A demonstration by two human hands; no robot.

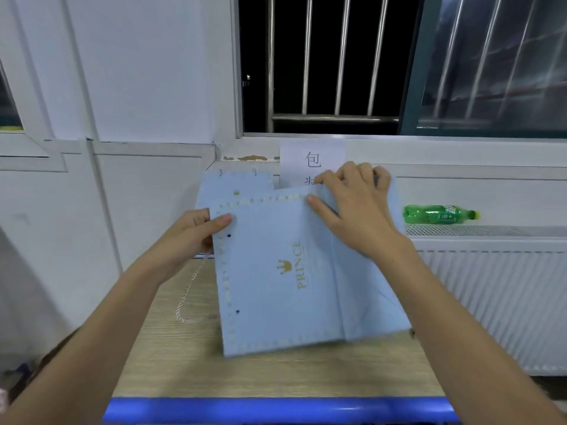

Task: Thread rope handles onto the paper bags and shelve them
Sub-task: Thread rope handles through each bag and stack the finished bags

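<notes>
a: head view first. where's the bag?

b: a flat light blue paper bag [285, 271] sits over the middle of the wooden table [190, 369], turned sideways so the gold "prince" lettering and crown read along its length. two small dark holes show near its edge at about 9 o'clock.

a: and the hands?

b: the left hand [190, 234] is at 9 o'clock of the bag, thumb laid on top of the corner and fingers curled underneath, pinching the edge. the right hand [356, 207] is at about 1 o'clock, thumb on the bag's face and fingers curled over its far edge, so it grips that side too.

a: any rope?

b: a pale twisted rope handle [188, 289] hangs below the left hand, toward 8 o'clock of the bag, its lower end curling on the table. whether it passes through a hole yet, i can't tell.

a: other bags?

b: a second light blue bag [239, 185] lies behind the first, at 11 o'clock, with two small rings at its top edge.

a: what else is around?

b: a white paper sign [310, 157] with printed characters stands at 12 o'clock against the sill. a green plastic bottle [438, 214] lies on its side at 3 o'clock, on top of a white radiator [491, 286]. the table's near edge is a blue rail [276, 409] at 6 o'clock. above is a barred window [325, 65], dark outside.
</notes>
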